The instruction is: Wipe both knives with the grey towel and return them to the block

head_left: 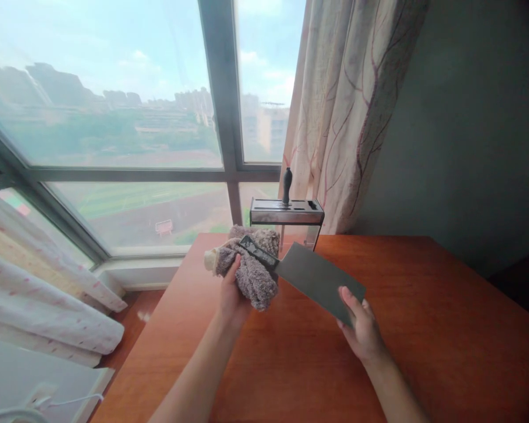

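Observation:
A cleaver with a broad grey blade and a black handle lies slanted above the wooden table. My left hand grips a fluffy grey-brown cloth that is wrapped around the knife's handle end. My right hand supports the blade's far tip from below, with the thumb on its flat side. Behind the knife, at the table's back edge, a metal knife block stands with one black-handled tool upright in a slot.
A large window fills the wall behind the table, and a patterned curtain hangs at its right. More curtain fabric lies bunched at the lower left. A grey wall is on the right.

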`<act>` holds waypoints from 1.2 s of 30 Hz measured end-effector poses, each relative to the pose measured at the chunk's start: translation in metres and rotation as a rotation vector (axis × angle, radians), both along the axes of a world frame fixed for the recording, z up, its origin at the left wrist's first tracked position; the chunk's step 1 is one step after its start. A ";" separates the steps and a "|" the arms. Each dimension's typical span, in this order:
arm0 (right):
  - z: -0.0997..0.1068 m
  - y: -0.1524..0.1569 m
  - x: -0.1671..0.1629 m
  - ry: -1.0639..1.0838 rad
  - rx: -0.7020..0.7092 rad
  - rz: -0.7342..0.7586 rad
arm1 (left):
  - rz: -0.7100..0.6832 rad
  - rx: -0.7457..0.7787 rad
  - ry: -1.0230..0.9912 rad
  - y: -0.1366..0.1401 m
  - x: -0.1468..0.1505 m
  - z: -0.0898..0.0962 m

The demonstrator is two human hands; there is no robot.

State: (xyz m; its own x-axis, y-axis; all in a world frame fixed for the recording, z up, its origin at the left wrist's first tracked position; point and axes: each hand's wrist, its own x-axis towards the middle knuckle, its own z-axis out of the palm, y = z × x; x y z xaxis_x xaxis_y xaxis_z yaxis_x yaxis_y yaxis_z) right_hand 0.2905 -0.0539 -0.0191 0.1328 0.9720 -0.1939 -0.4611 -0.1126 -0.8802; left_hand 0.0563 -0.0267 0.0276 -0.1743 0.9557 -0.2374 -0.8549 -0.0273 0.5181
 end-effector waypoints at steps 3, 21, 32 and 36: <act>0.001 -0.002 -0.006 -0.044 0.039 0.026 | -0.064 -0.014 0.010 -0.004 0.008 -0.002; -0.007 -0.002 -0.010 -0.186 0.102 0.231 | 0.213 0.024 -0.002 0.011 -0.024 0.004; -0.004 0.001 -0.003 0.065 0.070 -0.041 | 0.412 0.135 0.349 0.002 -0.021 0.005; 0.001 0.003 0.000 0.127 0.051 -0.099 | 0.432 0.163 0.458 -0.001 -0.023 0.011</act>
State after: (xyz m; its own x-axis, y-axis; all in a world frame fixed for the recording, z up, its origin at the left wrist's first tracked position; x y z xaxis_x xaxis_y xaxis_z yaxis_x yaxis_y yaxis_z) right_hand 0.2906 -0.0513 -0.0180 0.2058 0.9644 -0.1659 -0.5756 -0.0178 -0.8175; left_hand 0.0335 -0.0272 0.0388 -0.6001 0.7942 0.0948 -0.4424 -0.4284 0.7879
